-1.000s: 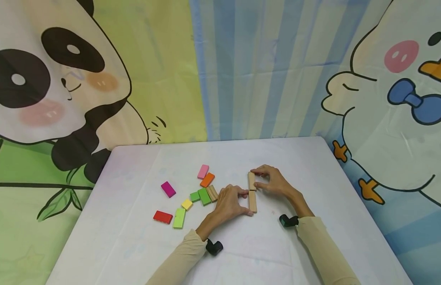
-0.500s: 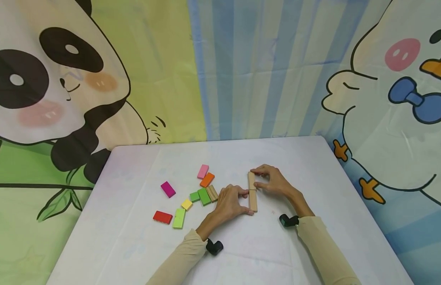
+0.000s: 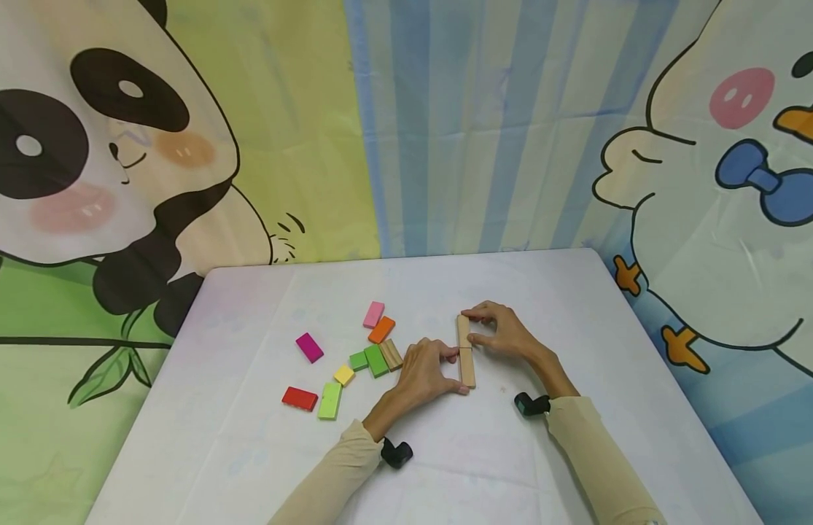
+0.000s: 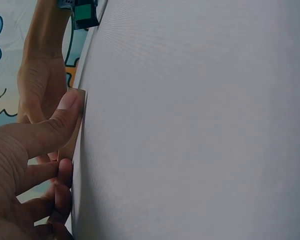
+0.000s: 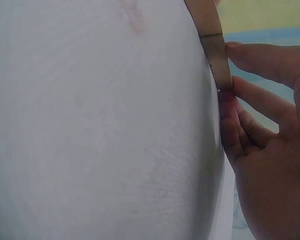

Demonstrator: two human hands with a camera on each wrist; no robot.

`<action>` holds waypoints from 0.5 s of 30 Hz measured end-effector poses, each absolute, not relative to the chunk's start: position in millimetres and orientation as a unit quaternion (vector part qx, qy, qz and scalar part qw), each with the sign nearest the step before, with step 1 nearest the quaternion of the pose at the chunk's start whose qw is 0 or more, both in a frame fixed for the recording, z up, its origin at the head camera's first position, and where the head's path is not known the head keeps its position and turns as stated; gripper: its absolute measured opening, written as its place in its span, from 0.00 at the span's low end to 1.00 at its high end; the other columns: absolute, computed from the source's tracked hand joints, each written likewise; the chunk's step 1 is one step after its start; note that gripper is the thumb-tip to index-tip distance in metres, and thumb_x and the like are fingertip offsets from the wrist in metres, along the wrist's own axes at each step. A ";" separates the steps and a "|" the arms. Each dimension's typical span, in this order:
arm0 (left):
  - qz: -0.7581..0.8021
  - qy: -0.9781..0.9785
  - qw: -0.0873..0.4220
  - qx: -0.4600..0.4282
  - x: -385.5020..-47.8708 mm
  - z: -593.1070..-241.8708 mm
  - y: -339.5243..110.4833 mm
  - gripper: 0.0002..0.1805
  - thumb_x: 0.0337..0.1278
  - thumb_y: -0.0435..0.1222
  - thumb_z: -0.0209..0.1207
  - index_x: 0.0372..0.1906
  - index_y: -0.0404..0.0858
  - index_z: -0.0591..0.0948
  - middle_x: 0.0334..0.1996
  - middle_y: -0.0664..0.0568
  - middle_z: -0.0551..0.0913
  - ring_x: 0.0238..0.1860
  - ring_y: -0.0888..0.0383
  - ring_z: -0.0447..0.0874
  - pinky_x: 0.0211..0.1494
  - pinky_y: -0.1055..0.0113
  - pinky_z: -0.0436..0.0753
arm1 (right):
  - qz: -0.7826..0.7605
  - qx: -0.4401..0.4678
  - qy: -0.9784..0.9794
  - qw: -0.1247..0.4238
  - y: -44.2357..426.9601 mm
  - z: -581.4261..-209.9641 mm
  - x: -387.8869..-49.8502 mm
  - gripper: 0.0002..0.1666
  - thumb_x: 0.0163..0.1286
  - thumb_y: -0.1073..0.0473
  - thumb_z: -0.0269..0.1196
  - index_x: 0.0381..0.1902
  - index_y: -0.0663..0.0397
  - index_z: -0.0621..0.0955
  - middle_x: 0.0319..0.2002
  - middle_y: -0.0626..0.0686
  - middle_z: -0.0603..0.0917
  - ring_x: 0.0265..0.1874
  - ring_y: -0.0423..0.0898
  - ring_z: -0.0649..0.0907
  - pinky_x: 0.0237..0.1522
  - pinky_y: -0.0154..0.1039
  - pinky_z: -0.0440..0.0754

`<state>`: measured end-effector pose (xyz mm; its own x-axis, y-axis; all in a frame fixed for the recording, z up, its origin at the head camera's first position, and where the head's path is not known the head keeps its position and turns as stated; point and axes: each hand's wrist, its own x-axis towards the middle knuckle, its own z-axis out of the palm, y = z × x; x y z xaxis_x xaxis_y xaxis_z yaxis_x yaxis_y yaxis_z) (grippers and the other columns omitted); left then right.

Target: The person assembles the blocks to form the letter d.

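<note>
Two plain wooden blocks lie end to end in a line on the white table, right of centre in the head view. My left hand [image 3: 422, 372] holds the near wooden block [image 3: 467, 368], thumb at its near end and a finger by the joint. On the far wooden block [image 3: 464, 330] my right hand [image 3: 504, 332] has a finger at the far end and the thumb along the right side. In the right wrist view the far block [image 5: 218, 62] meets the near block [image 5: 204, 17] at a thin seam. Fingers partly hide the near block [image 4: 68, 149] in the left wrist view.
Left of the hands lie loose blocks: pink [image 3: 373, 314], orange [image 3: 381, 330], magenta [image 3: 310, 348], green [image 3: 376, 361], yellow [image 3: 344, 375], lime [image 3: 329, 401] and red [image 3: 300, 398]. More wooden pieces [image 3: 391, 354] sit beside the left hand. A printed cloth [image 3: 432, 131] hangs behind the table.
The thin dark gap between the two wooden blocks has narrowed to a fine seam. Both hands keep nearly the same place, and the loose blocks stay put.
</note>
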<state>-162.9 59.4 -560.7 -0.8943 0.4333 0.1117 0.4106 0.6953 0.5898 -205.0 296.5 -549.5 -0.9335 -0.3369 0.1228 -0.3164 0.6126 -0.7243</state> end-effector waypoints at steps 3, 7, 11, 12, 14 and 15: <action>0.315 0.921 0.017 0.230 -163.1 -561.8 59.6 0.36 0.31 0.52 0.90 0.53 0.45 0.94 0.37 0.62 0.89 0.38 0.63 0.71 0.51 0.64 0.72 | -0.399 -0.182 0.899 0.013 296.2 -549.5 -205.0 0.32 0.69 0.63 0.77 0.69 0.59 0.84 0.60 0.60 0.87 0.61 0.61 0.85 0.67 0.64 0.79; 0.315 0.920 0.018 0.233 -163.7 -562.3 60.0 0.34 0.32 0.52 0.90 0.51 0.45 0.94 0.38 0.61 0.90 0.38 0.63 0.71 0.51 0.65 0.71 | -0.398 -0.183 0.899 0.013 295.8 -549.5 -205.9 0.32 0.69 0.62 0.77 0.69 0.59 0.84 0.60 0.60 0.87 0.61 0.61 0.84 0.68 0.64 0.79; 0.315 0.919 0.016 0.236 -163.7 -561.1 60.2 0.30 0.33 0.52 0.90 0.47 0.46 0.93 0.37 0.60 0.89 0.38 0.63 0.71 0.50 0.65 0.70 | -0.400 -0.181 0.898 0.012 296.0 -549.7 -206.3 0.32 0.68 0.62 0.77 0.69 0.60 0.84 0.61 0.60 0.87 0.61 0.61 0.84 0.68 0.64 0.79; 0.315 0.919 0.016 0.236 -163.6 -561.1 60.1 0.30 0.33 0.52 0.90 0.46 0.46 0.93 0.37 0.60 0.89 0.38 0.63 0.71 0.50 0.65 0.70 | -0.400 -0.181 0.899 0.013 296.0 -549.8 -206.2 0.32 0.68 0.62 0.77 0.69 0.60 0.84 0.61 0.60 0.87 0.61 0.61 0.84 0.68 0.64 0.79; 0.315 0.919 0.017 0.237 -163.4 -561.1 59.8 0.30 0.33 0.52 0.90 0.46 0.46 0.93 0.38 0.60 0.89 0.38 0.63 0.71 0.50 0.65 0.70 | -0.400 -0.181 0.899 0.013 296.1 -550.3 -206.1 0.32 0.68 0.62 0.77 0.69 0.60 0.84 0.60 0.61 0.87 0.61 0.61 0.84 0.68 0.64 0.79; 0.315 0.919 0.018 0.237 -163.3 -561.2 59.6 0.30 0.33 0.52 0.90 0.46 0.46 0.93 0.38 0.60 0.90 0.38 0.63 0.71 0.50 0.65 0.70 | -0.399 -0.180 0.899 0.014 296.2 -550.3 -205.9 0.32 0.69 0.62 0.77 0.69 0.60 0.84 0.60 0.61 0.87 0.61 0.61 0.84 0.68 0.65 0.79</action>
<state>-163.3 59.6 -561.2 -0.8870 0.4467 0.1168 0.4243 0.6889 0.5877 -205.9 296.2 -550.3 -0.9346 -0.3351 0.1194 -0.3134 0.6164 -0.7224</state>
